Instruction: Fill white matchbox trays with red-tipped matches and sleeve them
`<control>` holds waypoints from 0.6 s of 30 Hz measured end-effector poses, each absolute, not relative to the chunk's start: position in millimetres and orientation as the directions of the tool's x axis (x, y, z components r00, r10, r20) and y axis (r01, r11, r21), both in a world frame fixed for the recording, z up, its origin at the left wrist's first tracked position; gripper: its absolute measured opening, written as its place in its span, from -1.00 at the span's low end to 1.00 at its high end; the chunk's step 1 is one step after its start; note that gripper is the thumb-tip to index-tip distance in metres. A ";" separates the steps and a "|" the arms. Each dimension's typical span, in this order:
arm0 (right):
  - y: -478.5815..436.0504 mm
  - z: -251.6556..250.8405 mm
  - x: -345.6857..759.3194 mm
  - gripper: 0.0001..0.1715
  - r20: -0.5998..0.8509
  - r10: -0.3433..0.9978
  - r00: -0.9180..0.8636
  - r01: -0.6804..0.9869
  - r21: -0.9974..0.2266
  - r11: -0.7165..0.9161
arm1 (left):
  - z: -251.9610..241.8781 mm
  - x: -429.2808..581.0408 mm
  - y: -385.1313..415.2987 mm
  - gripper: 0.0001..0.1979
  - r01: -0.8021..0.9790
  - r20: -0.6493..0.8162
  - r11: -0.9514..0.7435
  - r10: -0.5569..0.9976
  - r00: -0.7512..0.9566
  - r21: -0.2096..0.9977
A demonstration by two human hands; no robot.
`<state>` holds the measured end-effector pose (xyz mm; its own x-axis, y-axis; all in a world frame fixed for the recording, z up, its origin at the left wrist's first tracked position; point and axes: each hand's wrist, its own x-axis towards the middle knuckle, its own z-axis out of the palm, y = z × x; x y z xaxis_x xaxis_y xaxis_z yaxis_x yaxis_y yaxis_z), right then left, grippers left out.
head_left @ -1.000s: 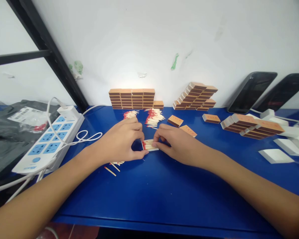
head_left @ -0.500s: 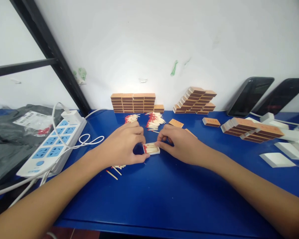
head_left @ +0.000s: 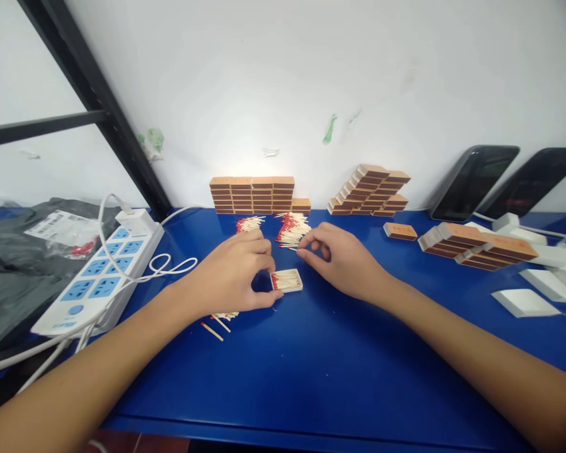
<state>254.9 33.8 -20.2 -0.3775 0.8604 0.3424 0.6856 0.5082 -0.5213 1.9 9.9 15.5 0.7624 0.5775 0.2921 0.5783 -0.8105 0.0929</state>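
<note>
My left hand (head_left: 240, 270) grips the left end of a small white matchbox tray (head_left: 293, 288) between thumb and fingers. Red-headed matchsticks (head_left: 287, 279) lie side by side inside the tray, their heads towards my left hand. My right hand (head_left: 342, 258) is up at the near edge of a pile of loose matches (head_left: 293, 228), thumb and forefinger closed on the plain end of a matchstick (head_left: 290, 247). Another heap of matches (head_left: 249, 223) sits behind my left hand. More loose matches (head_left: 212, 331) lie below my left wrist, partly hidden by it.
Stacked matchboxes (head_left: 252, 195) stand against the wall, with a stepped stack (head_left: 370, 189) farther right. A single matchbox (head_left: 400, 231), more boxes (head_left: 476, 244) and white trays (head_left: 523, 303) lie right. Two dark phones (head_left: 474, 182) lean there. A power strip (head_left: 101, 270) with cables is left.
My right hand has moved from the tray up to the match pile and closed on a matchstick. It now covers the orange pieces seen beside it before. My left hand keeps its hold.
</note>
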 end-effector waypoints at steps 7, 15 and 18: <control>47.8 -24.5 254.9 -0.89 0.235 0.898 -0.372 0.792 -0.424 0.439 | 14.0 1.5 10.7 -0.72 0.584 0.281 -0.806 0.586 0.760 0.102; 51.8 -30.6 245.2 -0.96 0.291 0.875 -0.387 0.755 -0.444 0.482 | 14.5 2.2 10.2 -0.72 0.585 0.270 -0.805 0.587 0.763 0.097; 54.6 -32.0 243.9 -0.98 0.312 0.870 -0.381 0.746 -0.453 0.489 | 14.9 1.9 10.1 -0.71 0.586 0.273 -0.804 0.589 0.761 0.100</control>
